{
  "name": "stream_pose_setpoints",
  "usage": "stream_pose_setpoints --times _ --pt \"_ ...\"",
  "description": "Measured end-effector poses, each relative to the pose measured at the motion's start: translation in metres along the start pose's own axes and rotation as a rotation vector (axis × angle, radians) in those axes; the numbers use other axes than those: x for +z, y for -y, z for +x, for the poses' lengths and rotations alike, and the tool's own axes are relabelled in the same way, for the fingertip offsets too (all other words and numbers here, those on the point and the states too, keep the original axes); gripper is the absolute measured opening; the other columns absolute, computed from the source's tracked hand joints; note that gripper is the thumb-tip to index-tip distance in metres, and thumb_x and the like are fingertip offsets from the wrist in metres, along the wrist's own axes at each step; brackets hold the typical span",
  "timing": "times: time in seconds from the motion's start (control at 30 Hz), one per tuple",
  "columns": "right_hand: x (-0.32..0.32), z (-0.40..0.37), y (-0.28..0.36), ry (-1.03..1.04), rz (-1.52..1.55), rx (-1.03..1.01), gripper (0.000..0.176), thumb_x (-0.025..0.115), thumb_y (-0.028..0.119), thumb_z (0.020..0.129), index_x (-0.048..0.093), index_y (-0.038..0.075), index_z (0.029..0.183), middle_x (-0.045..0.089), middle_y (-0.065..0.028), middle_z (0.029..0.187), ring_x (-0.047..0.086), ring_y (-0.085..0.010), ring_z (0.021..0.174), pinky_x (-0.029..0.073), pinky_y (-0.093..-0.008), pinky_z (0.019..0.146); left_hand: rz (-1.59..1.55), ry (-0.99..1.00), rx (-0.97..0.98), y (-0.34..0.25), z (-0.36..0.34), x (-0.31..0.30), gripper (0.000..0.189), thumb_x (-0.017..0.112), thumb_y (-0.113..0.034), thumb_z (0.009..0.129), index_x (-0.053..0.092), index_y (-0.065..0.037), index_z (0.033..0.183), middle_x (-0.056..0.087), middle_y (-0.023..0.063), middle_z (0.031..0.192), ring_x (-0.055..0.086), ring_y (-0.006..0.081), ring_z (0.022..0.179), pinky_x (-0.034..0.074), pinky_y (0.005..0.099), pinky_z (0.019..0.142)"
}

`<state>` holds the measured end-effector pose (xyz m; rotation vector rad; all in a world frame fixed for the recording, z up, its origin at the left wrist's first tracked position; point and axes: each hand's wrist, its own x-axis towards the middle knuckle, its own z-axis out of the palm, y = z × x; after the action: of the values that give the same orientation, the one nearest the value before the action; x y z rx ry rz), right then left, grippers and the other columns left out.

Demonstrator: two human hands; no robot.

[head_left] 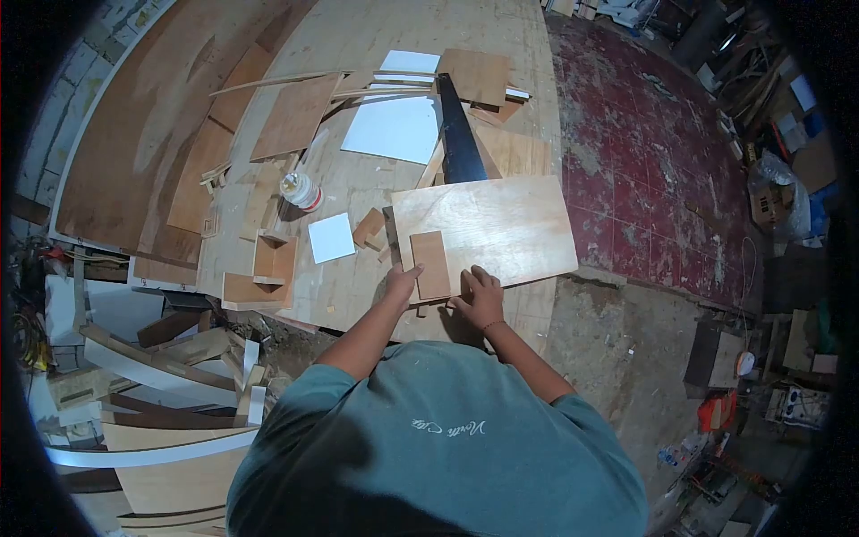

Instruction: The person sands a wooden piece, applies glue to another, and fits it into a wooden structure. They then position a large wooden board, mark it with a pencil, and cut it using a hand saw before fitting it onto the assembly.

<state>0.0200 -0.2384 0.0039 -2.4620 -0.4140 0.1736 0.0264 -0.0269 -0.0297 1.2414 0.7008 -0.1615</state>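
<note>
A small brown rectangular wood piece point(431, 266) lies near the lower left corner of a larger light plywood board point(506, 219). My left hand point(403, 283) grips the small piece at its lower left edge, thumb on top and the other fingers hidden beneath. My right hand point(481, 298) rests at the plywood's near edge, fingers laid on the surface and thumb by the small piece's lower right corner. Just beyond the board lies a black saw-like blade point(462, 134), its near end covered by the plywood.
On the wooden worktable point(358, 192) lie a glue-like bottle point(301, 191), a white square point(332, 238), a small wooden box-like assembly point(274, 258), white panels point(394, 127) and plywood offcuts point(474, 77). Scrap wood point(170, 367) is piled at lower left.
</note>
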Motion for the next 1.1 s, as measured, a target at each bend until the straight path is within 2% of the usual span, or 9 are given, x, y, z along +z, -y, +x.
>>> stream_pose_setpoints --times 0.2,0.3,0.43,0.53,0.6,0.83,0.93,1.07,1.1 --pt "-0.034 0.018 -0.074 -0.286 -0.288 0.291 0.072 0.073 0.041 0.065 0.052 0.007 0.124 0.043 -0.0226 0.129 0.041 -0.0376 0.117 0.033 -0.0452 0.099 0.151 -0.061 0.098 0.004 0.014 -0.008 0.033 0.061 -0.013 0.083 0.053 0.001 0.112 0.061 0.0137 0.104 0.06 0.0226 0.094 0.046 0.0336 0.081" --pt "-0.079 0.025 -0.106 -0.426 -0.312 0.647 0.081 0.076 0.037 0.065 0.042 0.007 0.133 0.04 -0.0241 0.131 0.04 -0.0381 0.12 0.033 -0.0441 0.101 0.24 -0.063 0.075 -0.005 0.012 -0.008 0.035 0.057 -0.012 0.087 0.051 0.0 0.119 0.06 0.0121 0.108 0.059 0.0205 0.094 0.047 0.0316 0.082" --pt "-0.096 0.03 -0.164 -0.24 -0.044 0.72 0.082 0.077 0.034 0.064 0.041 0.006 0.132 0.047 -0.0232 0.126 0.046 -0.0368 0.116 0.038 -0.0427 0.098 0.334 -0.074 0.107 0.0 0.021 -0.011 0.035 0.057 -0.011 0.087 0.051 -0.001 0.12 0.06 0.0117 0.108 0.059 0.0207 0.095 0.047 0.0316 0.082" --pt "-0.096 0.027 -0.169 -0.208 -0.082 0.743 0.083 0.079 0.034 0.06 0.043 0.005 0.129 0.048 -0.0235 0.124 0.047 -0.0362 0.116 0.04 -0.0425 0.096 0.365 -0.117 0.11 0.003 0.022 -0.011 0.034 0.058 -0.011 0.086 0.053 -0.001 0.118 0.061 0.0113 0.107 0.06 0.021 0.094 0.047 0.0316 0.081" --pt "-0.098 0.028 -0.171 -0.186 -0.054 0.752 0.082 0.08 0.034 0.06 0.044 0.004 0.127 0.049 -0.0235 0.124 0.048 -0.0359 0.115 0.041 -0.0423 0.095 0.41 -0.193 0.162 0.003 0.024 -0.012 0.036 0.068 -0.019 0.077 0.058 -0.003 0.107 0.065 0.0127 0.096 0.063 0.0236 0.088 0.047 0.0349 0.077" --pt "-0.103 0.03 -0.176 -0.155 0.067 0.716 0.078 0.082 0.031 0.059 0.048 -0.002 0.121 0.056 -0.0236 0.115 0.055 -0.0369 0.106 0.045 -0.0401 0.089 0.473 -0.21 0.205 -0.002 0.023 -0.01 0.039 0.071 -0.022 0.072 0.059 -0.003 0.104 0.066 0.0123 0.094 0.063 0.0241 0.086 0.048 0.0348 0.077" --pt "-0.097 0.027 -0.182 -0.157 0.334 0.711 0.087 0.08 0.033 0.061 0.039 0.001 0.131 0.049 -0.0226 0.126 0.049 -0.0353 0.114 0.041 -0.0389 0.093 0.488 -0.185 0.226 -0.005 0.023 -0.01 0.04 0.071 -0.02 0.072 0.057 -0.001 0.105 0.065 0.0133 0.095 0.063 0.0248 0.088 0.047 0.0346 0.078" --pt "-0.092 0.024 -0.185 -0.193 0.247 0.736 0.073 0.077 0.038 0.066 0.05 -0.001 0.121 0.056 -0.0224 0.116 0.055 -0.0333 0.107 0.043 -0.0385 0.089 0.556 -0.182 0.198 -0.023 0.007 0.0 0.065 0.076 -0.026 0.067 0.046 0.003 0.117 0.06 0.018 0.105 0.06 0.0275 0.096 0.047 0.0351 0.083" --pt "-0.082 0.025 -0.198 -0.321 0.253 0.735 0.059 0.076 0.038 0.068 0.056 -0.003 0.105 0.06 -0.0213 0.105 0.058 -0.0334 0.099 0.044 -0.0392 0.084 0.648 -0.193 0.182 -0.034 -0.002 0.007 0.078 0.079 -0.029 0.065 0.04 0.003 0.124 0.057 0.0204 0.111 0.058 0.0287 0.101 0.046 0.0357 0.087"
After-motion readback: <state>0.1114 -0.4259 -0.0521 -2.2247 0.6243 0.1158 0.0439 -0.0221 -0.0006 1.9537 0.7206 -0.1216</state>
